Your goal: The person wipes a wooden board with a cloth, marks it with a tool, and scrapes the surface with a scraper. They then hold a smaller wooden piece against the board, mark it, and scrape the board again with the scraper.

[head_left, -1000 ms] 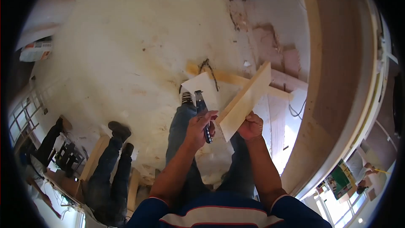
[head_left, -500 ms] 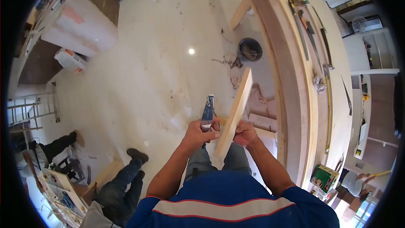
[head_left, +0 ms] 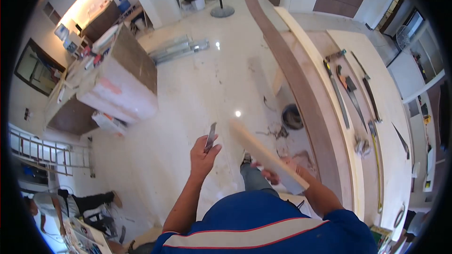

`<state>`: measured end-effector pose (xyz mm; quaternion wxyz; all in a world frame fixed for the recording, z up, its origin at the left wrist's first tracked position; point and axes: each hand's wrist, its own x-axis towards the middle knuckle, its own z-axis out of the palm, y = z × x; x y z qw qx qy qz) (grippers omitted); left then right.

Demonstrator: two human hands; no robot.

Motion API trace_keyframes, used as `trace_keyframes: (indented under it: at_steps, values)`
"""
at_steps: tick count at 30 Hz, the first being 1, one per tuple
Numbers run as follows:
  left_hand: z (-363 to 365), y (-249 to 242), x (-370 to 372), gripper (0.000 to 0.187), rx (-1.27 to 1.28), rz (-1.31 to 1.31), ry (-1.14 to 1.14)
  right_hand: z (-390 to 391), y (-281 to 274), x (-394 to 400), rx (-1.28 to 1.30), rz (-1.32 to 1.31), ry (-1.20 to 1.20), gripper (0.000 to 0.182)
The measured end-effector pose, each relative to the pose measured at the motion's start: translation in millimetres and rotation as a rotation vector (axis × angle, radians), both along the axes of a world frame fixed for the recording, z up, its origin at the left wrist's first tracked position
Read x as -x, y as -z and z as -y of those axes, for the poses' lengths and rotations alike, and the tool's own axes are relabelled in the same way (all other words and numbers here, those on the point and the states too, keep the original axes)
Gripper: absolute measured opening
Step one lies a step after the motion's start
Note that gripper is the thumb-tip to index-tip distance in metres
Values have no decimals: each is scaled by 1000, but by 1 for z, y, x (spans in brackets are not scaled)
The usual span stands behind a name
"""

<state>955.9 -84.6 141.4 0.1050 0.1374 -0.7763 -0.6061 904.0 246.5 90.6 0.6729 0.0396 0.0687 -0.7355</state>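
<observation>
Pinching a metal tool [head_left: 210, 138] over the pale floor [head_left: 188, 89], the left hand [head_left: 202, 158] was apart from the right hand [head_left: 271, 176], which clasped a blurred, slanting wooden board [head_left: 267, 154] near the workbench [head_left: 391, 174].

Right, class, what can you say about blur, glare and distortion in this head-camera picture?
Head view: the wooden board is smeared, probably by motion, while the left hand looks sharper; head view: the pale floor shows bright glare spots; head view: the long brown strip looks bowed, likely lens distortion, and the corners go black.
</observation>
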Motion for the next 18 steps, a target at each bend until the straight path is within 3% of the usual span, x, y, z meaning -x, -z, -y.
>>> trace_keyframes:
  at_steps: [3, 5, 6, 7, 12, 16, 18]
  values:
    - [24, -28, 55, 34, -89, 81, 55, 5, 8, 41, 6, 102, -133, 84]
    - [43, -41, 91, 37, 211, -15, 248, 13, 9, 83, 81, 226, -238, 79]
    - [48, -48, 106, 38, 356, -61, 335, 16, 6, 103, -5, 164, -243, 77]
    - [51, -60, 119, 44, 242, 79, 365, 20, 3, 121, -93, 108, -250, 76]
    - [66, -68, 175, 48, 270, 151, 508, 48, -23, 207, -234, 30, -326, 74]
    - [81, -56, 220, 50, 261, 294, 582, 58, -14, 273, -74, 20, -329, 80]
    - [91, -45, 254, 50, 316, 138, 664, 59, -17, 299, -192, -2, -228, 80]
